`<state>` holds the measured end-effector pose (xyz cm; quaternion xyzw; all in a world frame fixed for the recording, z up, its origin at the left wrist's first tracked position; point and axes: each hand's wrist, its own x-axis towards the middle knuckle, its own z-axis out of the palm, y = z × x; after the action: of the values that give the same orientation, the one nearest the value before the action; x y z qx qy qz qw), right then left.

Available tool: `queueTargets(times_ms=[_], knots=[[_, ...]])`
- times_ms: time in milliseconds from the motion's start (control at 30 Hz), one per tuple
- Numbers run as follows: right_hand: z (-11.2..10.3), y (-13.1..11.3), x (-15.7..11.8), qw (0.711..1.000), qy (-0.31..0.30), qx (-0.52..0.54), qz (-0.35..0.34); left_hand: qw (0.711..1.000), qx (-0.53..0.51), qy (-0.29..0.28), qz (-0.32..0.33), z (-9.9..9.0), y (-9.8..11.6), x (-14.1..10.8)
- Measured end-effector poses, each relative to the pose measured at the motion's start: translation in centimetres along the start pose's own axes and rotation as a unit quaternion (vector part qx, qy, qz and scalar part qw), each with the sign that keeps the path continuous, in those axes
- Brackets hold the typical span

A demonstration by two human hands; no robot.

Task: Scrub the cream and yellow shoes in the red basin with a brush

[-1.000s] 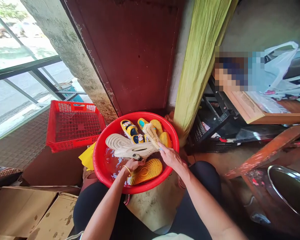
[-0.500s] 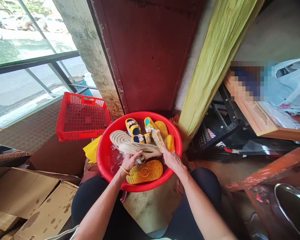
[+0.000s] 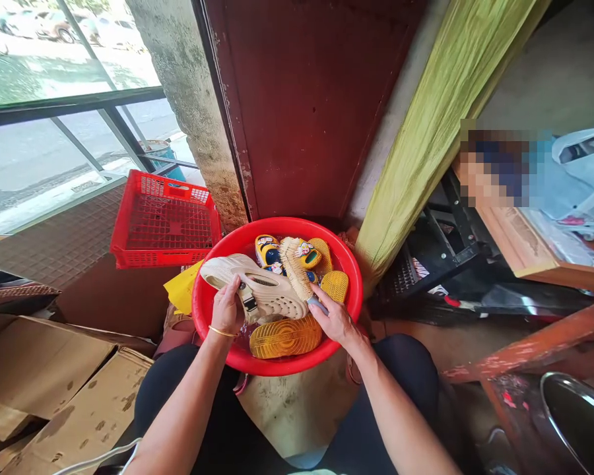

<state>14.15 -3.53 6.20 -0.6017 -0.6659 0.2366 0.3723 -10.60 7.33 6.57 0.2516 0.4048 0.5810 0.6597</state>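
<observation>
A red basin (image 3: 205, 335) holds water and several shoes. My left hand (image 3: 228, 310) grips a beige shoe (image 3: 277, 300) by its near side, at a strap with a dark buckle; the shoe's opening faces up. My right hand (image 3: 334, 318) is closed on the grey handle of a brush (image 3: 295, 264), whose pale bristly head lies over the toe end of the beige shoe. A yellow sole (image 3: 286, 338) shows below the shoe. Behind are a yellow and navy sandal (image 3: 266, 251) and, partly behind the brush, another yellow shoe (image 3: 309, 254).
A red crate (image 3: 171, 221) stands left of the basin, above flattened cardboard (image 3: 49, 363). Behind is a dark red door (image 3: 307, 112). A yellow-green cloth (image 3: 426, 132) hangs at the right, near a wooden table (image 3: 529, 254). A metal-rimmed pot (image 3: 579, 422) is at lower right.
The beige shoe has been turned so its opening and buckle show. My left hand has moved left along it. The brush has swung left, from beside the shoe onto its toe end.
</observation>
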Motion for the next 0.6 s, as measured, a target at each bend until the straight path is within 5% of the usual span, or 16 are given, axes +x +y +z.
queueTargets(times_ms=[200,433,600], knots=[[-1.5,-0.6,0.0,0.989,-0.123,0.004,0.083,0.987,0.118,0.082,-0.068,-0.8,-0.1,2.1],[-3.3,-0.5,1.5,0.927,-0.228,-0.292,0.065,0.940,0.329,0.065,0.055,-1.5,-3.4,1.7],[-2.2,0.1,3.0,0.868,-0.267,-0.416,0.047,0.938,0.341,0.006,0.053,-2.1,-5.6,1.9]])
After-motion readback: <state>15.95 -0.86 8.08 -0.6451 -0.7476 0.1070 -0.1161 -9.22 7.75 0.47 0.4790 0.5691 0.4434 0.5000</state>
